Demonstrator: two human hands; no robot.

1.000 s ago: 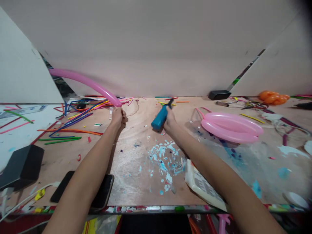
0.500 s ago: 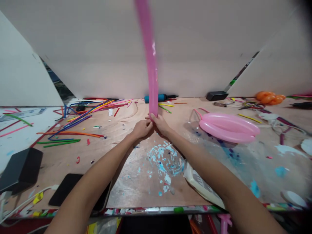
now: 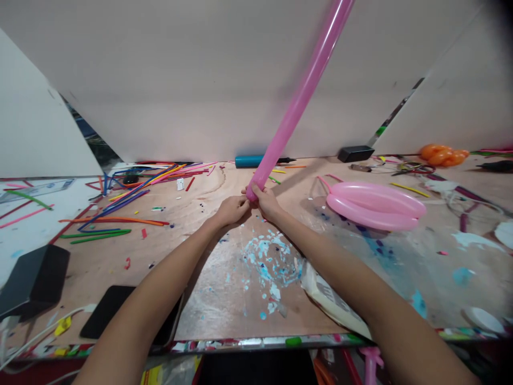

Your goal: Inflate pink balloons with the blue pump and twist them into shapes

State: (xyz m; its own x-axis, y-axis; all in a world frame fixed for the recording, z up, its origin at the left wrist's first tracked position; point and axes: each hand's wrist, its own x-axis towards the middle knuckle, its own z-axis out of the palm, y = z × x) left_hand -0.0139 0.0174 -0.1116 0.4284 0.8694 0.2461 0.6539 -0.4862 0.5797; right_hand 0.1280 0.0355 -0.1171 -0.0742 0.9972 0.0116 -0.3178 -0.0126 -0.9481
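Observation:
A long inflated pink modelling balloon point(image 3: 298, 104) rises from my hands and leans to the upper right, its far end out of view. My left hand point(image 3: 234, 209) is closed at the balloon's lower end, its fingers pinched together there. Beside it, my right hand point(image 3: 265, 202) grips the same end, the thumb lying across the front of the balloon. The knot, if there is one, is hidden by the fingers. To the right lies another pink balloon point(image 3: 377, 206), bent into a long loop on the table.
Uninflated balloons point(image 3: 116, 220) lie scattered at left. A blue hand pump point(image 3: 250, 161) rests by the back wall, with a black box point(image 3: 355, 154), scissors point(image 3: 412, 169) and an orange twisted balloon point(image 3: 444, 155) farther right. A phone-like black slab point(image 3: 108, 310) sits under my left forearm.
The long pink balloon has swung from nearly upright, leaning slightly left, to a clear tilt toward the upper right. Both hands stay closed at its lower end, almost in the same place.

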